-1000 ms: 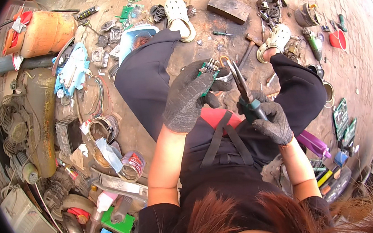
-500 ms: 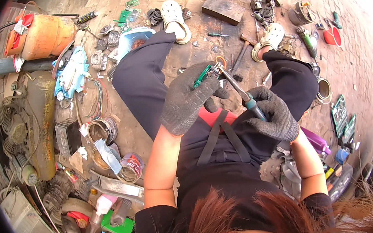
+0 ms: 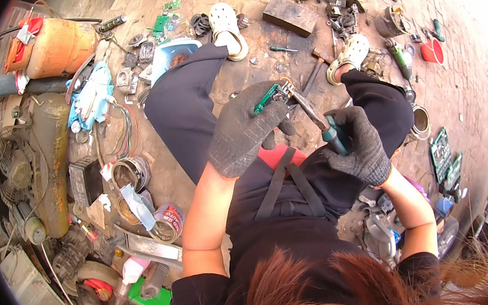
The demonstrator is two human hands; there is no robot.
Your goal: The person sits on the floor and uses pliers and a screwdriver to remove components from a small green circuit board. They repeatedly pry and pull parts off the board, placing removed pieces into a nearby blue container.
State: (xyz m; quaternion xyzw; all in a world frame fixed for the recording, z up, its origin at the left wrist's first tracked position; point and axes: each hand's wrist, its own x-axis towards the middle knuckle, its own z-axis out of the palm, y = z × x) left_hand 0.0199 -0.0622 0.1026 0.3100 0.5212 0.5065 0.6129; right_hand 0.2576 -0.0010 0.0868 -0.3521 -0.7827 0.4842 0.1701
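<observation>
In my gloved left hand [image 3: 244, 129], the fingers are closed on a small green circuit board [image 3: 266, 99]. Metal parts and a bit of copper-coloured wire [image 3: 288, 82] show at the board's far end. My right hand [image 3: 359, 148], also in a dark grey glove, grips pliers [image 3: 313, 113] by their teal handles. Their jaws point away and to the left, against the metal parts at the end of the board. Whether the jaws are clamped on the wire is too small to tell. Both hands are above my lap, over a red seat [image 3: 280, 155].
Between my feet lie a hammer [image 3: 314, 67], a screwdriver [image 3: 284, 48] and a dark metal block [image 3: 290, 17]. Left of my leg are a light blue tub [image 3: 167, 50], open cans [image 3: 169, 222] and an orange gas cylinder [image 3: 66, 46]. To the right are a red bucket [image 3: 432, 52] and larger circuit boards [image 3: 441, 153].
The pliers' handles are spread a little wider in my right hand, and its forearm has swung slightly outward. My left hand keeps its hold on the circuit board.
</observation>
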